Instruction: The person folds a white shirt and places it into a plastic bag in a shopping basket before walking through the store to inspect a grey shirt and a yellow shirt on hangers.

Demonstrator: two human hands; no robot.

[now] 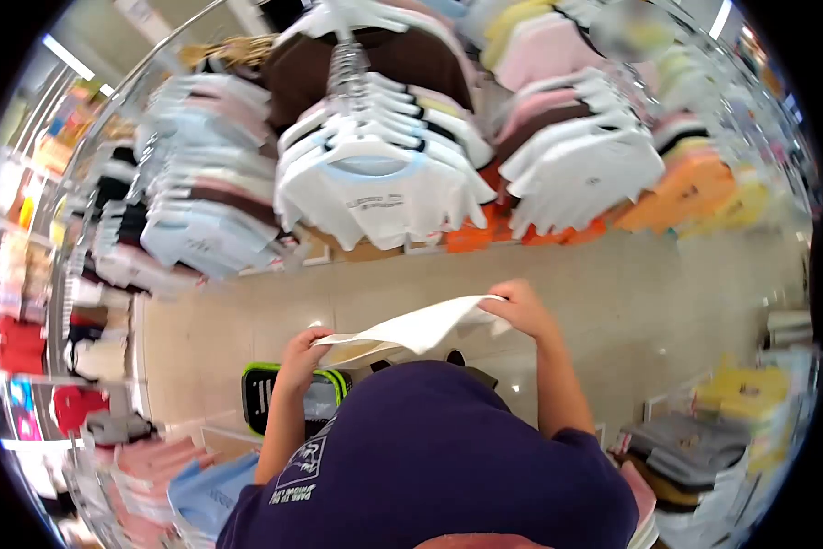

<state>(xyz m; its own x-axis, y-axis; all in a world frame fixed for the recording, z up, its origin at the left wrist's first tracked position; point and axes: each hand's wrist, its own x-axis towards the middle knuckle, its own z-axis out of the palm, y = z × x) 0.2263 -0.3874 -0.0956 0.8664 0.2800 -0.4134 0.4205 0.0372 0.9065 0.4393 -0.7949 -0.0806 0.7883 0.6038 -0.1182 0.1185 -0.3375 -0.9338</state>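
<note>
Stretched between my two hands is a white garment [421, 327], held in front of my body; its exact kind I cannot make out. My left hand [303, 350] grips its left end with curled fingers. At the other end, a little higher, my right hand [522, 308] pinches the cloth. The fabric sags in the middle, and its lower side is partly hidden by my dark blue shirt [448, 457]. Below my left hand, a black bag with bright green edging [263, 395] rests near the floor.
Racks of hanging shirts stand ahead, including a white shirt with light blue collar [379, 197] and orange shirts [682, 195]. Folded or hung clothes, such as a light blue shirt [212, 489] and grey garments [686, 448], lie behind on both sides. Tiled floor [238, 316] runs between.
</note>
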